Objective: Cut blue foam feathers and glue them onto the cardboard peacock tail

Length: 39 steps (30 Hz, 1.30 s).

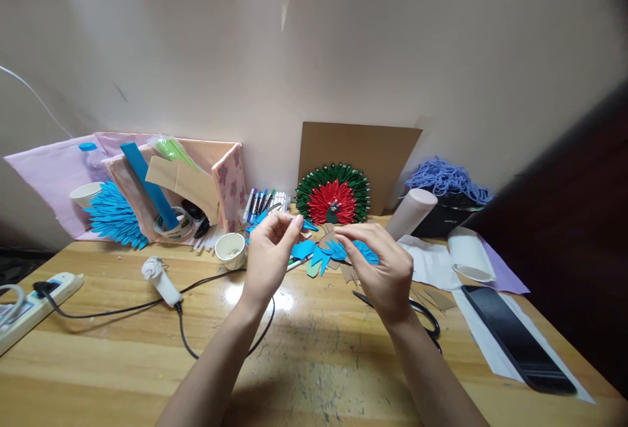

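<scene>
While both hands hover over the wooden table (314, 361), it looks like blue paper feathers are getting sorted for a peacock piece, so I'd judge the trick is pinching one feather lightly near its stem so it doesn't crease.

Going left to right from the paper cup (230, 250): far left of it, one power strip (36, 299); nearer left, one glue gun (161, 280). Just right of the cup, the left hand (269, 258) has fingertips pinched together, though I can't tell on what. Further right, the right hand (385, 270) curls over the blue feathers (326, 254), touching them. Behind those, one red-green peacock fan (333, 195). Beyond that hand, one pair of scissors (424, 316), then one phone (517, 339).
</scene>
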Motion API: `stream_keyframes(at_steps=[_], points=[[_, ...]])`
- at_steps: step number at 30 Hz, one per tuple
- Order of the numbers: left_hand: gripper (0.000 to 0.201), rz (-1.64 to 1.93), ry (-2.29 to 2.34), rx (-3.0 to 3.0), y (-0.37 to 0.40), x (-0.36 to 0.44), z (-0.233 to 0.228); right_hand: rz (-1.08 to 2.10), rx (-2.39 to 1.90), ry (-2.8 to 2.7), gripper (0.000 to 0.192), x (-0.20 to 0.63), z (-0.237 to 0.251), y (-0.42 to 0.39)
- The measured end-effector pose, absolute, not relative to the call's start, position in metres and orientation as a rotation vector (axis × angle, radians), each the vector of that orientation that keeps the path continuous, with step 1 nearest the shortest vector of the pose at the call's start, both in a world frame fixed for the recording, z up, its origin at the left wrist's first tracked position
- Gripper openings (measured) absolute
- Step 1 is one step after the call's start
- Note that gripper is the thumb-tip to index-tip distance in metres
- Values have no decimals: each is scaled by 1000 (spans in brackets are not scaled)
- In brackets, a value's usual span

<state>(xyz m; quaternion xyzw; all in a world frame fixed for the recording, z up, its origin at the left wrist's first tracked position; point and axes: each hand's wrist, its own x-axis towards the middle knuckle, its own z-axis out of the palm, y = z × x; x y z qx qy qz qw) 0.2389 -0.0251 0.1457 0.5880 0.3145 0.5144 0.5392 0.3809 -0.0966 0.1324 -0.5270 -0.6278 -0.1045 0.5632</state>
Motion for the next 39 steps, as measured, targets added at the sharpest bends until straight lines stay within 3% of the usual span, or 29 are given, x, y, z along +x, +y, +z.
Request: stream_keyframes(at_steps=[10,18,28,36,39], points=[[21,1151,771,1386,-34,228,137,-152,-1203,-1582,8,376,128,-95],[21,1184,1179,1385,-57,111,104,32,-1155,-1861,13,352,113,-93],[41,1432,1551,1077,-59,-50,37,773,-1226,-1964,18,222,21,-66],[42,1435,1504,1218,-17,-70,29,681,-1402,-1937,40,120,0,9],[37,1389,1487,1274,-13,-68,21,652,-1481,-1943,34,102,-2,25]])
